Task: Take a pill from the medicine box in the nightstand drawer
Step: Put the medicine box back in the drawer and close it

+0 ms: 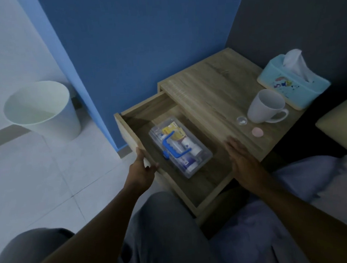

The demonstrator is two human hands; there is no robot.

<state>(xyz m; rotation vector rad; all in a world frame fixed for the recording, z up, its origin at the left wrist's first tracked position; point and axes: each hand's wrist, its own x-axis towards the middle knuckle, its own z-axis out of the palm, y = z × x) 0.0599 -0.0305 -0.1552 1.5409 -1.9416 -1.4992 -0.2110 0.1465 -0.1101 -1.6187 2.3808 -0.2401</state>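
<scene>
Dim blue walls close in on a wooden nightstand (213,91) whose drawer (205,182) stands pulled out. Inside it lies the medicine box (181,147), clear plastic with a blue handle, lid shut, small bottles and a yellow packet showing through; any print on them is too blurred to read. The person's left hand (143,167) is clasped on the drawer's front edge, fingers curled over the board. Their right hand (239,157) hangs flat and spread over the drawer's right side, grasping nothing. On top sit a white mug (264,106), a light blue tissue box (292,82) with a cartoon print, a small clear lid and a pink disc.
</scene>
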